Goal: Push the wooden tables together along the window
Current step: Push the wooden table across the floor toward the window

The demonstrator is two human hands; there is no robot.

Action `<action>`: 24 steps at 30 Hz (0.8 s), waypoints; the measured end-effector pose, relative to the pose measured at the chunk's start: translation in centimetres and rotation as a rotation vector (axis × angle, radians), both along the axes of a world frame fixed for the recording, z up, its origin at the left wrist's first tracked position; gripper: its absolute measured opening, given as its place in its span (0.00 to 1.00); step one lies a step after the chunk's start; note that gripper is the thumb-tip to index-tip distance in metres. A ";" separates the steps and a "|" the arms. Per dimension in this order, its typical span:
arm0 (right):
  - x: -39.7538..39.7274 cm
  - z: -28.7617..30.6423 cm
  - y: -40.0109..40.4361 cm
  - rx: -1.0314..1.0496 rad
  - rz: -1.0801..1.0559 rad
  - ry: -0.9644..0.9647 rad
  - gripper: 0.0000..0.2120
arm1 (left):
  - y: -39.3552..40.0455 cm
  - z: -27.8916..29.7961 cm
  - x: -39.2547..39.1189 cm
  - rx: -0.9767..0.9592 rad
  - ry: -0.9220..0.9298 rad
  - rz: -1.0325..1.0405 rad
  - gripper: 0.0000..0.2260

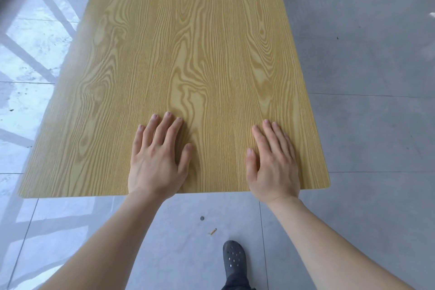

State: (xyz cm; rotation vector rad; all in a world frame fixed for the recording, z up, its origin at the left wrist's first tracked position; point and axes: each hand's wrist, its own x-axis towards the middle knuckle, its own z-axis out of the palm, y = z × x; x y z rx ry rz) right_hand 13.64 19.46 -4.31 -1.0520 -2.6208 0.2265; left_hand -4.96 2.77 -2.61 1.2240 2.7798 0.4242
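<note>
Wooden table [188,54] stretches lengthwise straight away from you, its near short edge under your wrists, with your left hand [155,160] and right hand [273,165] both flat, palms down, gripping nothing, so push along that axis.

table top [188,54]: yellow wood-grain, smooth, soft satin sheen, thin pale edge at near side | floor [364,125]: grey tiles, glossy, mirrors light at left | clog [233,258]: dark matt perforated rubbery plastic
</note>
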 end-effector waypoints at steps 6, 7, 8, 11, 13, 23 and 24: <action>-2.7 0.0 2.3 0.004 -0.002 0.015 0.26 | 2.3 0.1 -2.8 0.016 0.002 0.002 0.28; -3.2 0.0 2.7 0.005 -0.002 0.016 0.26 | 2.8 0.1 -3.3 0.018 0.002 0.001 0.28; -3.7 0.0 3.2 0.005 -0.003 0.016 0.26 | 3.2 0.1 -3.8 0.020 0.004 0.000 0.28; -5.3 0.0 4.4 0.002 -0.006 0.018 0.26 | 4.5 0.0 -5.3 0.028 0.013 -0.003 0.28; -6.2 0.0 5.2 0.004 -0.012 0.018 0.26 | 5.3 0.0 -6.3 0.035 0.018 -0.003 0.28; -11.1 -0.1 9.0 0.000 -0.033 0.027 0.26 | 9.3 -0.3 -11.3 0.053 0.030 -0.011 0.28; -11.5 -0.2 9.3 0.002 -0.034 0.031 0.26 | 9.7 -0.4 -11.7 0.052 0.033 -0.010 0.28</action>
